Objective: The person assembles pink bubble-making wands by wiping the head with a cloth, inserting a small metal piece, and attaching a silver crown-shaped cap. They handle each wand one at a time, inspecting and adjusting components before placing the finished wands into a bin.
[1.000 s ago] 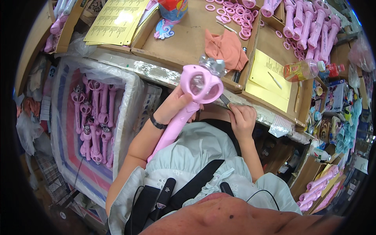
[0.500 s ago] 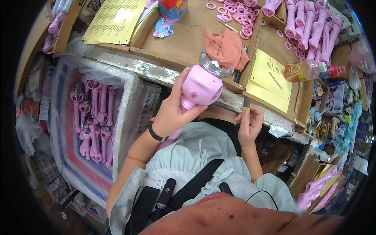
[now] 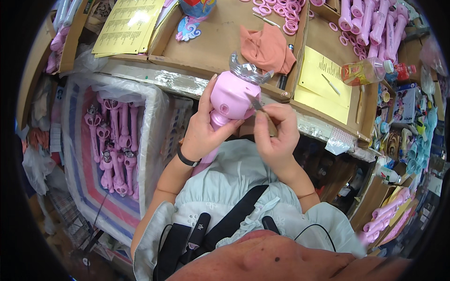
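- Toy wand point(image 3: 227, 96), at the workbench point(image 3: 173, 85) edge, clasped by the left hand point(image 3: 203, 135).
- Right hand point(image 3: 280, 133) pinching a small knife point(image 3: 257, 104) at the wand's head.
- Possible fault: blade skids on curved plastic, nicking skin.

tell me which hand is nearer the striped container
Left. The left hand grips a pink wand to the right of the striped container; the right hand, pinching a bladed tool at the wand's head, is farther right.
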{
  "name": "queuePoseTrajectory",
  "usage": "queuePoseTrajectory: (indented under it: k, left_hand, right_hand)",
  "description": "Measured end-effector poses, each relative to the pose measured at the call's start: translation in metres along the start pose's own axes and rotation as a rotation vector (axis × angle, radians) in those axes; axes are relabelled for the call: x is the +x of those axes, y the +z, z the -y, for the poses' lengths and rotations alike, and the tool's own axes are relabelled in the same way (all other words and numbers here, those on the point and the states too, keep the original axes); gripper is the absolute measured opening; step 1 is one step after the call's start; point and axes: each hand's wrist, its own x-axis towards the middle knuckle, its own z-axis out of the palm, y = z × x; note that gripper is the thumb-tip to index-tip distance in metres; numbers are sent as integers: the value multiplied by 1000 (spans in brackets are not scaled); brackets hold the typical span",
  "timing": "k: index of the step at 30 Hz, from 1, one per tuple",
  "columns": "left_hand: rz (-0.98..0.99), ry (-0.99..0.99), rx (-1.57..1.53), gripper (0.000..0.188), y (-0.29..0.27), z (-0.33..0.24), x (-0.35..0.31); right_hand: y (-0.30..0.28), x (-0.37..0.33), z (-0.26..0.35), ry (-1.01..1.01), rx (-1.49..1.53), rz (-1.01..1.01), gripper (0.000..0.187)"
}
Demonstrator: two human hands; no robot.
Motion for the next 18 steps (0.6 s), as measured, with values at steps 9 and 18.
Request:
queuePoseTrajectory:
  k: [9,18]
  left_hand:
    - [12,-26,75,90,2,-7,-1]
    - [6,-26,88,90,5,-7,-1]
  right_hand:
    - [-9,16,12,84,-151,50,10]
    - [-13,25,16,164,-155,113,9]
